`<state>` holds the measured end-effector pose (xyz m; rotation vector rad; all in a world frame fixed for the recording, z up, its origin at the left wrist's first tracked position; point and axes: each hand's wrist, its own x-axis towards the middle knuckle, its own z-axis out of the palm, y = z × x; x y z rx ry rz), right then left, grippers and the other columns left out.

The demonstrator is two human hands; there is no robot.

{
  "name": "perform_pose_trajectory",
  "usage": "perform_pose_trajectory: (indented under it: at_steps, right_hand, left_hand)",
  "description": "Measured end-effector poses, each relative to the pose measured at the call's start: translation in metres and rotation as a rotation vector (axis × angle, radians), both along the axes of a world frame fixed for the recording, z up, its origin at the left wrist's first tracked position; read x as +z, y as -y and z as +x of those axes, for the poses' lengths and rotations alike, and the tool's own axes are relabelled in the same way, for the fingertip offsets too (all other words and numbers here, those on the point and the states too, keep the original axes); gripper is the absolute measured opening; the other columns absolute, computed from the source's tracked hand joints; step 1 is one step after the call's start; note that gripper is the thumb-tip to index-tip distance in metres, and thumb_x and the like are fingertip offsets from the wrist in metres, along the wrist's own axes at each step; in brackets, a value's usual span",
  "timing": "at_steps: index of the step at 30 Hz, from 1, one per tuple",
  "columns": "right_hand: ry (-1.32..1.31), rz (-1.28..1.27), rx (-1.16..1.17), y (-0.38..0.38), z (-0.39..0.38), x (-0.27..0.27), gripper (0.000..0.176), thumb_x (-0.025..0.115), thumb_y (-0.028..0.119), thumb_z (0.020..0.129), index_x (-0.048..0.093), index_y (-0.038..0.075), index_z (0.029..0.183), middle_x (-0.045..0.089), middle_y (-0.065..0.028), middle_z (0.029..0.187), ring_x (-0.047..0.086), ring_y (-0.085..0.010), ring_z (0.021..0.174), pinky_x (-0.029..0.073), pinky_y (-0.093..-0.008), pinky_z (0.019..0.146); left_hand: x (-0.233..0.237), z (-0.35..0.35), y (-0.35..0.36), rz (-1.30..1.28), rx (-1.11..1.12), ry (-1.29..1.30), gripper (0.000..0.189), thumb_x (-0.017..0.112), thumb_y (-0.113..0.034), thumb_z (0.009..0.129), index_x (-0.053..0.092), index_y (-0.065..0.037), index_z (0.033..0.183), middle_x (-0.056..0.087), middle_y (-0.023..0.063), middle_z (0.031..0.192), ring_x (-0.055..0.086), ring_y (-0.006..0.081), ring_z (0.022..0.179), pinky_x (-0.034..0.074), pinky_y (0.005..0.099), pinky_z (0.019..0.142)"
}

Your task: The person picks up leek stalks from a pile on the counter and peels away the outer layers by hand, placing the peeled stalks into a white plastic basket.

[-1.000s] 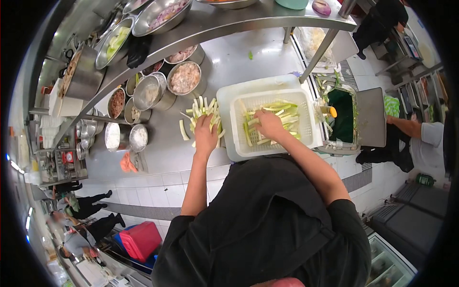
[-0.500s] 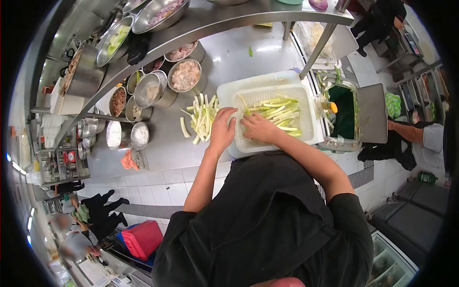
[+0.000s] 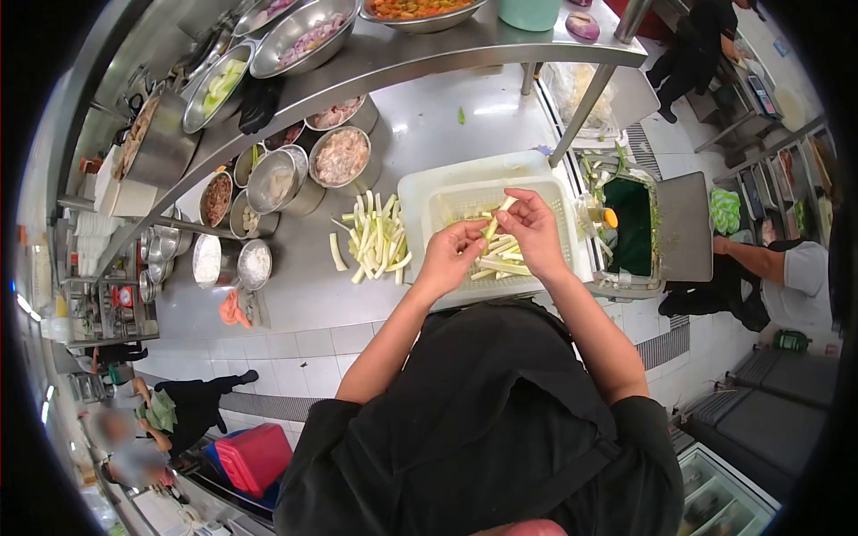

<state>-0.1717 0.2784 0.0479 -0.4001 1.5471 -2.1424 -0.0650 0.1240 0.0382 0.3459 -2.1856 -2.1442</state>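
Both hands have lifted off the strips they were pressing half a second ago and now meet above the white basket (image 3: 444, 207); the left hand (image 3: 450, 256) has left the basket's near edge.

Left hand: fingers curled together, tips pinching the lower end of one vegetable strip (image 3: 499, 217). Right hand (image 3: 534, 230): thumb and forefinger closed on the upper end of the same vegetable strip, with the remaining fingers bent loosely behind it. The strip runs tilted between the two sets of fingertips and is clear of the basket floor.

Directly beneath the fingers lie the loose strips (image 3: 502, 264), pale green and white, on the perforated bottom of the basket. The basket rests on a white tray (image 3: 414, 192), whose bare margin shows beyond the left knuckles. Outward from the left hand, a pile of cut strips (image 3: 375, 239) lies on the steel counter (image 3: 295, 286), apart from the tray. Farther out on that side stand round steel containers (image 3: 340, 156) under a steel shelf (image 3: 402, 54). Beyond the right fingertips is a green bin (image 3: 633, 221), and past it a co-worker's forearm (image 3: 760, 259).
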Motion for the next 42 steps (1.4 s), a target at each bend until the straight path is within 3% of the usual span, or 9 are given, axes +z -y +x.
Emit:
perform_pose_trajectory:
  at_steps: [4,13,15,24,28,31,33,39,42]
  right_hand:
    - [-0.111,-0.004,0.013,-0.007,0.0,-0.01,0.035,0.07,0.0,0.095,0.057,0.003,0.127,0.066,-0.003,0.087,0.062,-0.0089,0.078,0.051,-0.0248,0.072]
    - [-0.726,0.379,0.038,-0.012,0.016,-0.002,0.036,0.066,-0.001,0.096,0.06,0.005,0.131,0.066,-0.0003,0.091,0.059,-0.0075,0.076,0.049,-0.0263,0.068]
    - [-0.26,0.265,0.211,-0.012,0.017,-0.007,0.039,0.064,-0.001,0.098,0.058,0.006,0.135,0.066,-0.002,0.097,0.061,-0.0087,0.08,0.052,-0.0273,0.073]
    - [0.081,-0.001,0.406,-0.015,0.014,0.01,0.054,0.067,-0.001,0.095,0.046,0.006,0.144,0.061,-0.0034,0.106,0.061,-0.0088,0.087,0.053,-0.0256,0.08]
    - [-0.014,0.041,0.312,0.0,0.022,0.005,0.061,0.07,-0.004,0.091,0.043,0.006,0.145,0.059,-0.0044,0.107,0.063,-0.0104,0.088,0.054,-0.0272,0.079]
    - [-0.016,0.057,0.392,-0.002,0.015,0.006,0.062,0.072,-0.007,0.088,0.045,0.006,0.143,0.059,-0.0033,0.1,0.064,-0.0107,0.087,0.054,-0.0278,0.077]
    - [-0.061,0.228,0.658,-0.012,0.012,0.005,0.067,0.072,-0.011,0.086,0.044,0.005,0.144,0.063,-0.0037,0.1,0.066,-0.0116,0.092,0.054,-0.0284,0.08]
    - [-0.058,0.375,0.701,-0.035,-0.004,0.006,0.063,0.07,-0.009,0.088,0.043,0.005,0.143,0.065,-0.0035,0.091,0.068,-0.0129,0.087,0.055,-0.0295,0.079]
    - [0.008,0.394,0.59,-0.036,-0.001,0.003,0.054,0.068,-0.004,0.093,0.044,0.004,0.14,0.068,-0.0062,0.092,0.07,-0.0152,0.088,0.056,-0.0303,0.078]
  left_hand:
    - [-0.006,-0.003,0.003,0.014,0.046,0.007,0.015,0.071,-0.003,0.093,0.073,0.002,0.107,0.074,0.0064,0.09,0.065,0.009,0.079,0.052,0.0258,0.071]
    - [-0.002,-0.004,0.004,-0.173,-0.007,0.05,0.008,0.066,-0.006,0.096,0.066,0.002,0.097,0.069,0.0058,0.08,0.058,0.0114,0.067,0.047,0.0286,0.063]
    - [0.002,-0.003,0.001,-0.238,0.01,0.036,0.007,0.064,-0.006,0.097,0.064,0.001,0.097,0.066,0.0043,0.081,0.057,0.0102,0.071,0.047,0.0281,0.066]
    - [0.025,0.0,0.001,-0.295,0.174,-0.083,0.006,0.06,-0.006,0.1,0.061,0.0,0.099,0.062,0.002,0.082,0.055,0.0099,0.076,0.047,0.0284,0.07]
    - [0.03,-0.001,-0.007,-0.331,0.168,-0.15,0.005,0.06,-0.006,0.099,0.06,0.0,0.098,0.061,0.0034,0.081,0.055,0.0111,0.074,0.048,0.0286,0.071]
    - [0.035,0.001,0.0,-0.386,0.227,-0.183,0.005,0.06,-0.004,0.098,0.059,0.0,0.098,0.06,0.0042,0.082,0.055,0.0119,0.075,0.048,0.0285,0.071]
    - [0.031,0.002,0.008,-0.413,0.28,-0.208,0.004,0.06,-0.003,0.097,0.06,0.001,0.097,0.061,0.0079,0.083,0.057,0.017,0.073,0.048,0.0311,0.069]
    - [0.009,-0.004,0.027,-0.313,0.445,-0.207,0.004,0.06,-0.002,0.096,0.06,0.002,0.097,0.063,0.012,0.087,0.059,0.0223,0.073,0.048,0.0324,0.069]
    - [0.015,-0.004,0.033,-0.457,0.292,-0.081,0.024,0.061,-0.005,0.098,0.059,0.002,0.121,0.067,0.01,0.097,0.065,0.0184,0.088,0.051,0.0308,0.08]
